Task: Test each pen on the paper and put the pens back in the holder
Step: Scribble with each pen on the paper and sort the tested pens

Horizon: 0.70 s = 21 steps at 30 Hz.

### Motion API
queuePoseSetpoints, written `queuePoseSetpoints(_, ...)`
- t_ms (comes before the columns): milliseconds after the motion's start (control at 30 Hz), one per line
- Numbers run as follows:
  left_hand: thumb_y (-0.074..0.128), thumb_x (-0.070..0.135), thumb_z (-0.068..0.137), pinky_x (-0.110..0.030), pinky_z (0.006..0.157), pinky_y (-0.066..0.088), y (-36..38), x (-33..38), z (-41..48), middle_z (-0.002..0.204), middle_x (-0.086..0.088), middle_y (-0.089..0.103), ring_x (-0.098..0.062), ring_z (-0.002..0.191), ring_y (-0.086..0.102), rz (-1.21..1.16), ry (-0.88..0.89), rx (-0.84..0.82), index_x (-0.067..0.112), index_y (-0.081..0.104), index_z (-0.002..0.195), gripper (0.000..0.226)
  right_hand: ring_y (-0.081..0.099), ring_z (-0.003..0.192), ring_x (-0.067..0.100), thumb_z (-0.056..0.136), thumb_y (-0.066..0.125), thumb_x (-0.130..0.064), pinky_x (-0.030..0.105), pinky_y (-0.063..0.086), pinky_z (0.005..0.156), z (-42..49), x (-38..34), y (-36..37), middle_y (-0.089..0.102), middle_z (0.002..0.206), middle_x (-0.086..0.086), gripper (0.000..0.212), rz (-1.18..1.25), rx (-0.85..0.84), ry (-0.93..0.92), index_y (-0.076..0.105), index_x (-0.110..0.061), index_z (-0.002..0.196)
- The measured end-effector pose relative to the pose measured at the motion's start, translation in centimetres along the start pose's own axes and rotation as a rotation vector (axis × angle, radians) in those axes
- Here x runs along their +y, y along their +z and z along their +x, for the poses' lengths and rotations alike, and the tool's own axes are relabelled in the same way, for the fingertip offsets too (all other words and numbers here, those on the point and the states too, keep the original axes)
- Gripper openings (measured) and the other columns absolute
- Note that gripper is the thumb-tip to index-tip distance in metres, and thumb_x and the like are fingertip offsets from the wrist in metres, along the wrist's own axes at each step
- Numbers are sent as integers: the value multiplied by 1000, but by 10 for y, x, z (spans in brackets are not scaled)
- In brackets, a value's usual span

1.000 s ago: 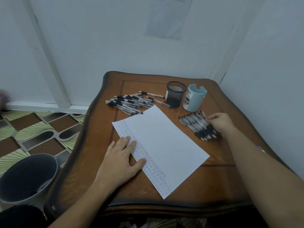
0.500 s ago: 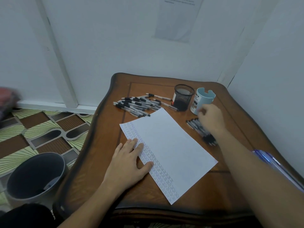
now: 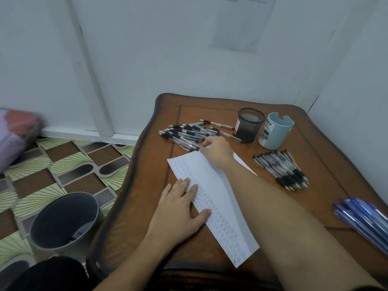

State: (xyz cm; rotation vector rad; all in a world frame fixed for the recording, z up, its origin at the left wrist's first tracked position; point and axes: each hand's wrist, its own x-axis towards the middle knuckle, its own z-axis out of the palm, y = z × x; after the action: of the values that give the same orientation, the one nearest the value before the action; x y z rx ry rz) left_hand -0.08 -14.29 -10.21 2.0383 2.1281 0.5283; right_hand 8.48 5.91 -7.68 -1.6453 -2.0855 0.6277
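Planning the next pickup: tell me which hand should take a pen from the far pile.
Right. The right hand is at the far pile's edge; the left hand lies flat on the paper.

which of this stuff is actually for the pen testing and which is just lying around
For the job: paper, under the left hand; left pen pile, where the right hand reaches; right pen pile; mesh holder; blue cup; blue pens, probably.

Just lying about: grey bin; wall sheet; pink bundle at far left.

Black mesh holder (image 3: 249, 124), pale blue cup (image 3: 275, 131), brown table (image 3: 327, 164)
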Motion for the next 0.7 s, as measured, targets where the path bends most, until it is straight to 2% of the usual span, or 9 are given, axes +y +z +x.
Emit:
queuePoseSetpoints(100,14,77,72,-26,112,-10,0,0,0,159,7,17,-9,146,8,-12,4,0,31,30,149,91,57,99,20,89,69,-17,26,43,67,-4,6,-13,62,110,0,14,256,10,2,64,-24,78)
queuePoseSetpoints(200,14,77,73,-28,114,-6,0,0,0,159,6,19,-10,146,11,-23,3,-1,29,31,149,91,56,89,16,91,67,-14,28,46,73,-15,8,-43,63,94,-3,10,693,-3,139,64,-21,84)
queuePoseSetpoints(300,14,74,75,-32,117,-1,3,0,0,158,5,21,-11,147,12,-40,-7,4,28,33,148,88,64,99,22,98,60,-20,37,50,81,-28,17,-67,70,99,1,5,1118,38,260,60,-23,94)
queuePoseSetpoints(367,21,70,84,-33,118,2,3,0,0,157,4,24,-13,147,13,-54,-3,16,29,36,146,76,69,84,23,105,47,-24,42,55,80,-42,24,-76,72,89,2,7,1311,64,248,53,-26,103)
queuePoseSetpoints(400,26,66,89,-33,118,2,3,-1,0,158,5,24,-13,147,13,-50,4,15,31,36,146,67,66,69,20,106,42,-25,41,56,73,-50,27,-80,68,79,2,10,1385,73,234,52,-29,106)
queuePoseSetpoints(467,28,60,94,-32,118,1,3,0,0,158,5,23,-12,147,11,-49,7,13,33,36,145,59,44,51,14,108,36,-30,27,46,51,-67,31,-86,52,66,1,16,1426,64,219,50,-34,114)
queuePoseSetpoints(533,16,65,88,-31,117,-1,2,1,0,158,5,23,-12,147,10,-49,-3,7,32,36,146,69,29,49,10,106,38,-35,21,25,44,-82,34,-89,44,64,-1,13,1343,37,209,50,-32,113)
queuePoseSetpoints(567,9,69,83,-31,117,0,2,2,0,158,5,23,-12,147,10,-38,-6,5,32,36,146,78,26,48,9,104,43,-37,21,21,43,-90,36,-90,42,63,-2,10,1283,27,194,50,-30,108)
queuePoseSetpoints(700,8,82,70,-34,118,-1,0,6,-2,160,4,17,-11,147,7,28,-10,-18,30,29,149,97,25,44,10,97,60,-21,20,24,41,-116,40,-97,37,55,-3,13,1187,32,110,48,-23,91)
